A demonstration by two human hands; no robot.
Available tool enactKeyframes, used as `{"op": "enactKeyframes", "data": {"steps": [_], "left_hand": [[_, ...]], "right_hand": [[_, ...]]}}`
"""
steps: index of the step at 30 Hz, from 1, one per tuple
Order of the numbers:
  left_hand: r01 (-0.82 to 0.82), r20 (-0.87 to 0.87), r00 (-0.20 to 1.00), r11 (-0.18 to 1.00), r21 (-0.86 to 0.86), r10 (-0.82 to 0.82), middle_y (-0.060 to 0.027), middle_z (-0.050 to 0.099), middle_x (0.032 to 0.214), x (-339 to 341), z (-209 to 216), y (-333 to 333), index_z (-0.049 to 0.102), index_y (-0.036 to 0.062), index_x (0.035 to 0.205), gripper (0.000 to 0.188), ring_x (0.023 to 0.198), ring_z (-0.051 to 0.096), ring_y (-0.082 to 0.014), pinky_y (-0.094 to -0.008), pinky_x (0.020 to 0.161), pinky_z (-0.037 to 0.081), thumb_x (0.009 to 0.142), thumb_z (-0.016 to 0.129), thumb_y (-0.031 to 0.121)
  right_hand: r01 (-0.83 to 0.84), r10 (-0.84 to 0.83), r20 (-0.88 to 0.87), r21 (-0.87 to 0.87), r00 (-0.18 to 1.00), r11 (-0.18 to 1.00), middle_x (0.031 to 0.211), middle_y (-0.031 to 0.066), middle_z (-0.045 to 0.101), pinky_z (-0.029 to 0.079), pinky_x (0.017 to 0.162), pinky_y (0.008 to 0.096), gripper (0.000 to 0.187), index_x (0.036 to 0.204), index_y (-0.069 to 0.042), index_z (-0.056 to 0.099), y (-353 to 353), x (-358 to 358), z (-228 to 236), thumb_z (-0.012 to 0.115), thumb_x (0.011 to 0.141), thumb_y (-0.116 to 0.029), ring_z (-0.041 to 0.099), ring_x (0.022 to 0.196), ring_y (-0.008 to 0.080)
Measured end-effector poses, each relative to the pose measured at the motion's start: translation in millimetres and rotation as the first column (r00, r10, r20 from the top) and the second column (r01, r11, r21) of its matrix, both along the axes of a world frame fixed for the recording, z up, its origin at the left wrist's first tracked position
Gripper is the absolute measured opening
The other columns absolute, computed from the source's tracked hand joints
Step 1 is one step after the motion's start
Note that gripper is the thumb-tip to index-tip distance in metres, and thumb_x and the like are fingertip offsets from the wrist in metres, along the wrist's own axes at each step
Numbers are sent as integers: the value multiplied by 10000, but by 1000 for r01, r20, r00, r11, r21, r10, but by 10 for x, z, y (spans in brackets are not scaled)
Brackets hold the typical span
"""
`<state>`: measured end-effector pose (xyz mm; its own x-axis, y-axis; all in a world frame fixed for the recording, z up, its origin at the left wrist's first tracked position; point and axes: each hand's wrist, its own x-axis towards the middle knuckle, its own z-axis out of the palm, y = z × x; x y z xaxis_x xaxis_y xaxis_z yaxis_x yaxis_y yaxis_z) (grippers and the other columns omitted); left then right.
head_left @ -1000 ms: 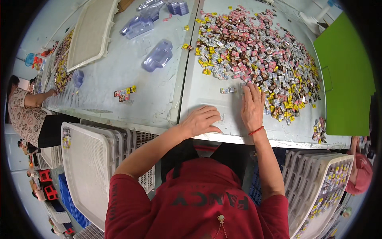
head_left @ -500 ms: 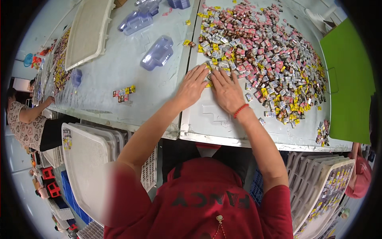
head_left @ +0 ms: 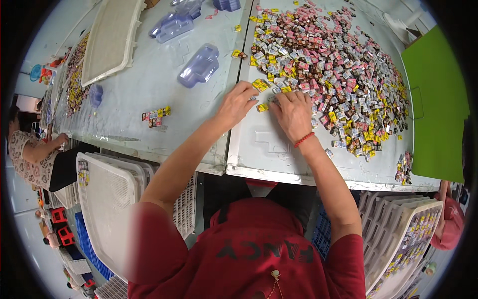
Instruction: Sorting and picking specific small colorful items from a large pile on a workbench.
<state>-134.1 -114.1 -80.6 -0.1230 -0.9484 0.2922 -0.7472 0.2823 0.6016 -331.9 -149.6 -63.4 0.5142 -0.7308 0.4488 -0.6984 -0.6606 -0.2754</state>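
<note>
A big heap of small printed blocks (head_left: 328, 74), coloured pink, brown, yellow and silver-white, spreads over the right table. At its near left edge my left hand (head_left: 236, 105) is closed, with a small pale block (head_left: 253, 98) at its thumb and fingertips. My right hand (head_left: 295, 114), a red bead bracelet at the wrist, is closed too, its bent fingers on small blocks at the heap's edge; they partly hide what they grip. Between the hands lies a loose yellow block (head_left: 262, 107). A few yellow blocks (head_left: 260, 84) sit together just beyond my left fingertips.
Clear bluish plastic moulded trays (head_left: 200, 66) and a small row of blocks (head_left: 156, 117) lie on the left table, beside a large white tray (head_left: 110, 40). A green panel (head_left: 433, 99) stands at right. Stacked white trays (head_left: 107, 204) flank me. Other people work at both sides.
Both hands lay flat with stretched fingers at the heap's edge; now their fingers are bent inward. The hands have drawn slightly apart, showing the yellow blocks between them.
</note>
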Motion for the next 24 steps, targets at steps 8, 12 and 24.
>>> {"op": "enactKeyframes", "data": {"steps": [8, 12, 24], "left_hand": [[216, -94, 973, 974, 75, -209, -109, 618, 1074, 101, 151, -4, 624, 42, 1063, 276, 1004, 586, -306, -366, 884, 473, 791, 669, 68], [285, -108, 956, 947, 148, -271, -106, 628, 1077, 102, 169, -6, 621, 47, 1073, 284, 1054, 574, -292, -371, 917, 459, 797, 670, 89], [277, 77, 957, 961, 26, -278, -91, 608, 1176, 140, 19, 131, 624, 44, 1095, 348, 1104, 556, -285, -371, 940, 458, 773, 716, 138]], "right_hand": [[8, -16, -140, -57, 990, 998, 902, 41, 659, 367, 877, 406, 180, 924, -121, 652, -136, 77, -38, 702, 765, -188, 554, 922, 246], [-21, 18, -122, -22, 992, 1000, 884, 27, 671, 338, 928, 448, 167, 892, -113, 641, -155, 103, -23, 709, 761, -192, 565, 952, 239], [-204, 215, -142, 91, 966, 975, 942, 11, 679, 278, 1033, 522, 264, 963, -133, 666, 47, -174, 57, 754, 717, -164, 569, 1015, 225]]}}
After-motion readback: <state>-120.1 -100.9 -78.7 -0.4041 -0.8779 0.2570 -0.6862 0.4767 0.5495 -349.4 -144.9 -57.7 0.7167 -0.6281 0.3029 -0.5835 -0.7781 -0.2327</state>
